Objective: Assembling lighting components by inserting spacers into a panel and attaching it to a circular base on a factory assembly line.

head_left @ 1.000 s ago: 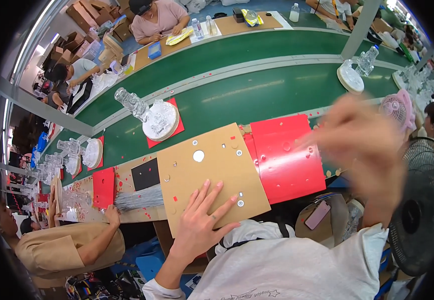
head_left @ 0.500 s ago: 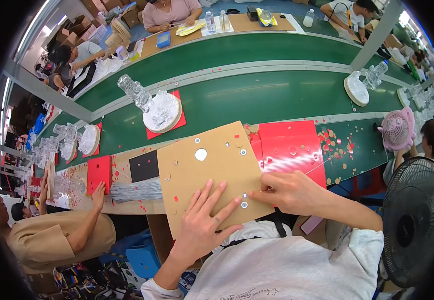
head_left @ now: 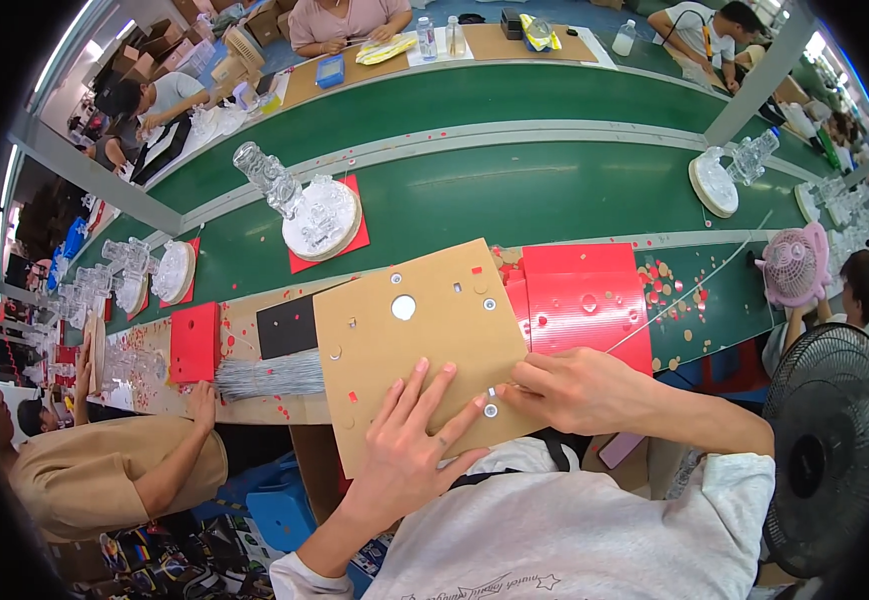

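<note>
A green belt (head_left: 515, 190) is stretched across the view. In front of it, the tan cardboard panel (head_left: 415, 330) is laid at a tilt over the near edge of the bench, its right side overlapping a red sheet (head_left: 590, 290). To its left, a bundle of wires (head_left: 270, 376) is partly covered. The panel is pressed by the left hand (head_left: 405, 440), which is kept flat, fingers slightly spread, nothing gripped. The right hand (head_left: 565, 390), seen blurred and raised above the red sheet a second ago, has been brought down to the panel's right edge, its thumb and fingertips pinched together. A thin wire (head_left: 700, 283) is clamped there, its near end hidden by the fingers; more of its free length is now seen than half a second ago. Just beside the fingertips, a small slot (head_left: 492, 392) is shown.
</note>
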`<control>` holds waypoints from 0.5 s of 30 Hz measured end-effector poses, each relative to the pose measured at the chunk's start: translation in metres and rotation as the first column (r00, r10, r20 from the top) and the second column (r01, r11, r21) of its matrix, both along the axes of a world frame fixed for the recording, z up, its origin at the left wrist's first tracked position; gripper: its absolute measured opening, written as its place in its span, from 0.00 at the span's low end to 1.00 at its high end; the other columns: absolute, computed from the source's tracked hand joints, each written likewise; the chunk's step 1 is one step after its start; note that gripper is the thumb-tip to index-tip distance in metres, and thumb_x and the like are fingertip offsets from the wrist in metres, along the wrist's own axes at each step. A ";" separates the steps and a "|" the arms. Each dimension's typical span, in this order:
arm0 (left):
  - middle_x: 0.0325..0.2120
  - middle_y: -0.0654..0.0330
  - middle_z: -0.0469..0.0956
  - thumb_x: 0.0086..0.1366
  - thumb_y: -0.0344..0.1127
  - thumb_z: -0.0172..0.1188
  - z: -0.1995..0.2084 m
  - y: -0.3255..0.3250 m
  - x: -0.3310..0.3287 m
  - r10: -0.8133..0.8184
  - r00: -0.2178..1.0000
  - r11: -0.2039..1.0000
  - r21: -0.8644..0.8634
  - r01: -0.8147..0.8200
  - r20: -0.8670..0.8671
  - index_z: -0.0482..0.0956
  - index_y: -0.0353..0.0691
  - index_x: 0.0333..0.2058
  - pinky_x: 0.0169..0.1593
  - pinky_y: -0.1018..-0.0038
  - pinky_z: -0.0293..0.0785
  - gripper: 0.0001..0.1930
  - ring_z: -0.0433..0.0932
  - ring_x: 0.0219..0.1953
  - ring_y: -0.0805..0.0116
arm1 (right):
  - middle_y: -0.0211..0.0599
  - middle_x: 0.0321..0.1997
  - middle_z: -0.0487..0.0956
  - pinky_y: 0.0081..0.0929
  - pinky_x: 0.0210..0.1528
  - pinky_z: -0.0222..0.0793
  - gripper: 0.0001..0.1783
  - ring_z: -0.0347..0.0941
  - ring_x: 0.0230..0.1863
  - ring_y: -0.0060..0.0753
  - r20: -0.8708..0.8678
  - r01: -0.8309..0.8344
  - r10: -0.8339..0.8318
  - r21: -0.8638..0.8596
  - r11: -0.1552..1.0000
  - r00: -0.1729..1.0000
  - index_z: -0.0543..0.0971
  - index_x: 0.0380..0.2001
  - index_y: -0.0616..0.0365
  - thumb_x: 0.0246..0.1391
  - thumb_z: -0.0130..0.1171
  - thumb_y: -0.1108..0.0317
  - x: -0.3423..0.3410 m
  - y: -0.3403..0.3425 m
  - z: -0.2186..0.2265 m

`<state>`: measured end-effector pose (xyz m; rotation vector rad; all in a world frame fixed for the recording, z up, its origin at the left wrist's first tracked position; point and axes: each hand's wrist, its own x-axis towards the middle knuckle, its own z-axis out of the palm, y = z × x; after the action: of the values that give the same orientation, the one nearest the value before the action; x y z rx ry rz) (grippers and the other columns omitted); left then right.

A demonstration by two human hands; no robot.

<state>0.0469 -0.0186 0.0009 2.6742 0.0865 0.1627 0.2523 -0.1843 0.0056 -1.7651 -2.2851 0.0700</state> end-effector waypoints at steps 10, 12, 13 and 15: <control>0.64 0.49 0.69 0.57 0.52 0.71 -0.004 -0.001 0.001 -0.006 1.000 1.000 -0.006 0.007 0.026 0.82 0.55 0.56 0.64 0.50 0.67 0.27 0.67 0.66 0.42 | 0.36 0.35 0.70 0.28 0.28 0.75 0.12 0.76 0.34 0.30 -0.200 0.031 -0.030 0.003 1.000 0.979 0.78 0.38 0.62 0.50 0.59 0.69 0.012 -0.006 -0.008; 0.64 0.49 0.70 0.57 0.52 0.71 -0.005 -0.002 0.001 0.004 1.000 1.000 -0.009 -0.004 0.030 0.82 0.55 0.56 0.64 0.51 0.67 0.27 0.68 0.66 0.42 | 0.36 0.35 0.70 0.28 0.27 0.75 0.14 0.75 0.35 0.30 -0.221 0.017 -0.013 0.016 1.000 0.975 0.79 0.39 0.64 0.50 0.60 0.69 0.014 -0.006 -0.006; 0.63 0.49 0.70 0.57 0.52 0.71 -0.005 -0.003 0.002 -0.002 0.999 1.000 -0.002 0.002 0.039 0.82 0.55 0.55 0.63 0.51 0.67 0.27 0.68 0.65 0.42 | 0.36 0.35 0.70 0.28 0.27 0.75 0.14 0.75 0.35 0.30 -0.221 0.020 -0.017 0.013 1.000 0.975 0.79 0.39 0.64 0.50 0.60 0.69 0.013 -0.008 -0.008; 0.63 0.49 0.70 0.57 0.52 0.71 -0.005 -0.004 0.004 -0.012 0.999 1.000 0.004 0.012 0.047 0.82 0.55 0.55 0.63 0.51 0.67 0.27 0.68 0.65 0.42 | 0.35 0.34 0.70 0.26 0.28 0.75 0.16 0.75 0.36 0.29 -0.088 -0.013 0.021 0.091 0.996 0.996 0.79 0.41 0.64 0.48 0.60 0.69 0.010 -0.008 -0.015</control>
<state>0.0505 -0.0225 -0.0042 2.6728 0.0552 0.2220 0.2622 -0.1927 -0.0096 -1.6645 -2.2047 0.0465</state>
